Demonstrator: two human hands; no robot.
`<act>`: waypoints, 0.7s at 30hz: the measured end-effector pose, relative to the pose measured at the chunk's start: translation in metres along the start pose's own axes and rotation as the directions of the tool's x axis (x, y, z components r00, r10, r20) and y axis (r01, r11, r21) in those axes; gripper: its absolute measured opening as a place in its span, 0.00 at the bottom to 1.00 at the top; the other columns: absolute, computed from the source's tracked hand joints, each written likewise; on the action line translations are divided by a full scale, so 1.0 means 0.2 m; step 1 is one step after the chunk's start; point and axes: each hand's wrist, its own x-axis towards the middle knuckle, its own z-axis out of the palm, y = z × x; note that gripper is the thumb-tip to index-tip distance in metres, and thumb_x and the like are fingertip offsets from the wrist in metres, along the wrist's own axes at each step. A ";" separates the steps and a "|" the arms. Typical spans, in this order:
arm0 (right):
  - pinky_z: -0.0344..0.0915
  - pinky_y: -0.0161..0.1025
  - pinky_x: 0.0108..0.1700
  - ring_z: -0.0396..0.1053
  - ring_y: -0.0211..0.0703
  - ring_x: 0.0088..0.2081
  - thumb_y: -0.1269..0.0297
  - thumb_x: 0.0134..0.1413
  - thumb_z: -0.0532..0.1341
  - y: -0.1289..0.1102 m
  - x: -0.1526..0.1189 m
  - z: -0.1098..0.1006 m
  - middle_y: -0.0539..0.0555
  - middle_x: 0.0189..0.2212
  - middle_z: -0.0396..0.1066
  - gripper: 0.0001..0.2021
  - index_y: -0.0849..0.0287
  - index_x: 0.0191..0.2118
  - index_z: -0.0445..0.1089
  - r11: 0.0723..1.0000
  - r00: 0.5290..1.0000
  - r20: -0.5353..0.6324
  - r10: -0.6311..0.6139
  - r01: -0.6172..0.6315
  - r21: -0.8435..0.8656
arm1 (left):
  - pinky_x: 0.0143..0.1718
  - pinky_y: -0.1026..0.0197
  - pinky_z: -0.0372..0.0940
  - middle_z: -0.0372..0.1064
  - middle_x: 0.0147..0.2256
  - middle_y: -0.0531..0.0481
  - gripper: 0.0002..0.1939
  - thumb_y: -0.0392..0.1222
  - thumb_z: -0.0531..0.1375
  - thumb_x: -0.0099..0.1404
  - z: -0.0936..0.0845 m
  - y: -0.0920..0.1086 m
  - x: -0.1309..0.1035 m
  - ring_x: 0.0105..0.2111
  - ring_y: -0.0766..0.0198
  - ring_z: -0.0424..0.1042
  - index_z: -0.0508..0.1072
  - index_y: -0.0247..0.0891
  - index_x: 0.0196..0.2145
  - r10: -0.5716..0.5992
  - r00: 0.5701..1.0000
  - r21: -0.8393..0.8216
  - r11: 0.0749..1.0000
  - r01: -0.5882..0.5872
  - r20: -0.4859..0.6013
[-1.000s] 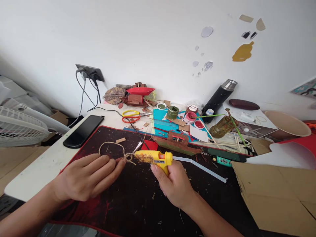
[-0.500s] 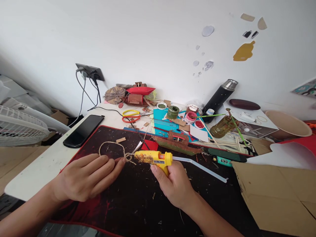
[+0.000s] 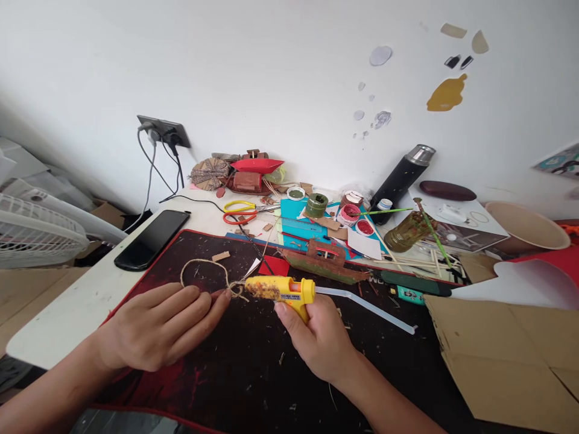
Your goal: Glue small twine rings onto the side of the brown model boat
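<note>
A: Where's the twine [image 3: 199, 260]?
B: Looped over dark mat [image 3: 253, 374]. Left grip [image 3: 158, 322] closed at its knot, thumb hidden; right grip [image 3: 319, 337] wrapped round glue gun [image 3: 274, 289] handle.
A: Handling?
B: Probably light, limp; pinch beside knot. That glue gun: likely stiff, hot-tipped. Handle only.

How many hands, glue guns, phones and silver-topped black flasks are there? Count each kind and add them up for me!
Hands: 2 (left hand, right hand)
Yellow glue gun: 1
Phone: 1
Black flask: 1
Total: 5
</note>
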 end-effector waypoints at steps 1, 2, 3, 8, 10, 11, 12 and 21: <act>0.49 0.36 0.27 0.50 0.35 0.22 0.56 0.73 0.58 0.00 0.00 0.00 0.43 0.20 0.51 0.22 0.54 0.25 0.54 1.000 1.000 -0.001 0.003 -0.003 -0.004 | 0.36 0.57 0.67 0.76 0.34 0.51 0.13 0.26 0.58 0.76 0.00 0.00 0.00 0.35 0.62 0.74 0.83 0.34 0.44 0.000 1.000 0.002 1.000 0.000 -0.001; 0.49 0.37 0.27 0.49 0.35 0.22 0.56 0.73 0.58 0.00 0.00 0.00 0.43 0.20 0.51 0.22 0.53 0.25 0.53 1.000 1.000 0.000 0.006 -0.006 -0.009 | 0.36 0.57 0.67 0.76 0.34 0.51 0.13 0.26 0.59 0.76 0.00 0.00 0.00 0.36 0.62 0.74 0.83 0.34 0.44 -0.001 1.000 0.002 1.000 0.001 -0.003; 0.49 0.37 0.27 0.49 0.35 0.22 0.56 0.73 0.58 0.00 0.00 0.00 0.43 0.19 0.50 0.23 0.53 0.25 0.53 1.000 1.000 0.001 0.010 -0.009 -0.014 | 0.36 0.57 0.68 0.77 0.34 0.51 0.12 0.26 0.59 0.75 0.00 0.00 -0.01 0.36 0.62 0.74 0.83 0.34 0.44 -0.001 1.000 0.001 1.000 0.001 -0.003; 0.49 0.38 0.27 0.49 0.36 0.22 0.54 0.73 0.58 -0.01 0.00 -0.01 0.44 0.19 0.50 0.24 0.53 0.25 0.51 0.999 1.000 0.007 0.027 -0.027 -0.027 | 0.39 0.57 0.70 0.78 0.35 0.50 0.13 0.25 0.60 0.73 0.01 0.01 -0.05 0.37 0.61 0.75 0.84 0.35 0.46 -0.009 1.000 0.000 1.000 0.009 0.014; 0.49 0.38 0.27 0.49 0.35 0.21 0.54 0.73 0.58 -0.01 0.00 0.00 0.44 0.19 0.50 0.24 0.53 0.24 0.51 0.999 1.000 0.000 0.025 -0.025 -0.024 | 0.39 0.57 0.70 0.79 0.36 0.51 0.13 0.26 0.61 0.73 0.02 0.01 -0.06 0.37 0.62 0.76 0.83 0.36 0.47 -0.014 1.000 0.003 1.000 0.013 0.016; 0.49 0.37 0.27 0.49 0.35 0.21 0.54 0.73 0.58 0.00 0.00 0.00 0.44 0.19 0.51 0.24 0.53 0.24 0.51 1.000 1.000 -0.006 0.024 -0.024 -0.017 | 0.39 0.57 0.71 0.79 0.36 0.51 0.13 0.27 0.62 0.73 0.02 0.01 -0.07 0.37 0.62 0.77 0.83 0.37 0.48 -0.018 1.000 0.001 1.000 0.018 0.016; 0.49 0.37 0.27 0.51 0.35 0.22 0.54 0.73 0.58 0.00 0.00 0.00 0.44 0.19 0.52 0.24 0.53 0.25 0.52 1.000 1.000 -0.010 0.027 -0.027 -0.001 | 0.39 0.57 0.71 0.79 0.37 0.51 0.12 0.28 0.62 0.73 0.02 0.01 -0.07 0.37 0.62 0.77 0.83 0.37 0.49 -0.024 1.000 -0.003 1.000 0.024 0.017; 0.51 0.32 0.19 0.58 0.35 0.14 0.30 0.70 0.59 0.07 -0.02 0.02 0.42 0.14 0.58 0.30 0.56 0.34 0.67 0.862 0.963 0.146 0.225 -0.266 0.432 | 0.46 0.54 0.71 0.83 0.37 0.46 0.15 0.28 0.54 0.81 0.00 0.03 -0.10 0.40 0.60 0.80 0.79 0.33 0.55 -0.235 0.971 -0.099 0.966 0.237 0.031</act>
